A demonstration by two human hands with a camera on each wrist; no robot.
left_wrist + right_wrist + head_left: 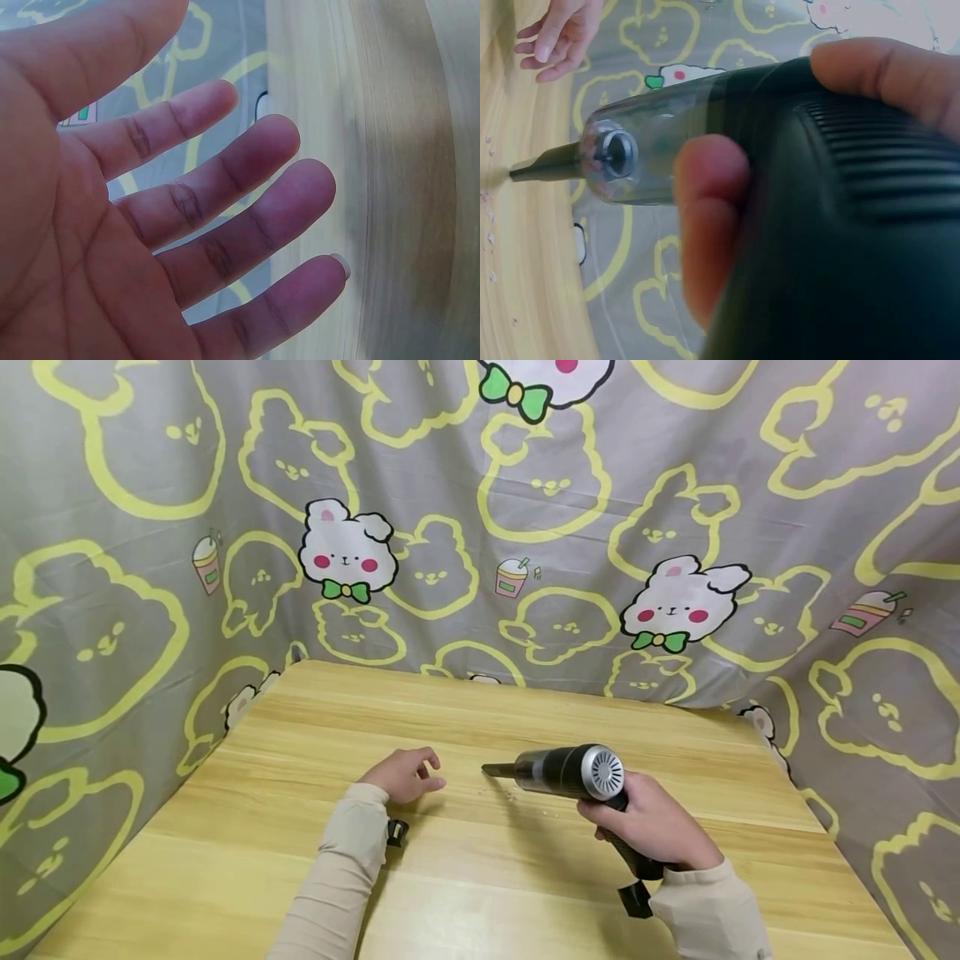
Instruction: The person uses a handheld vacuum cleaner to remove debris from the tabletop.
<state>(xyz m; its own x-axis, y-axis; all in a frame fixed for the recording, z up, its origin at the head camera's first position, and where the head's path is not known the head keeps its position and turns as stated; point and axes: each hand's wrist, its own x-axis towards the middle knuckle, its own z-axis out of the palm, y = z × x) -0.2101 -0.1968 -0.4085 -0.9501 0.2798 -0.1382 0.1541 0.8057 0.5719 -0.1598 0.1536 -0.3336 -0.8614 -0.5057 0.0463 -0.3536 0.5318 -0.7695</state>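
Note:
My right hand [656,822] grips the handle of a black handheld vacuum cleaner [558,770], which has a silver vented end cap. Its narrow nozzle [551,163] points left, with the tip close to the tabletop. Through the clear dust cup [649,146], small pinkish bits show in the right wrist view. Small crumbs [490,238] lie scattered on the wood near the nozzle tip. To the left of the nozzle, my left hand [405,775] hovers low over the table with relaxed, spread fingers [247,169] and holds nothing.
The wooden table [225,852] has light yellow grain. A grey curtain [442,485] printed with yellow outlines and white bunny faces hangs along its back and sides. Black straps [636,900] sit at both wrists, beside beige sleeves [712,910].

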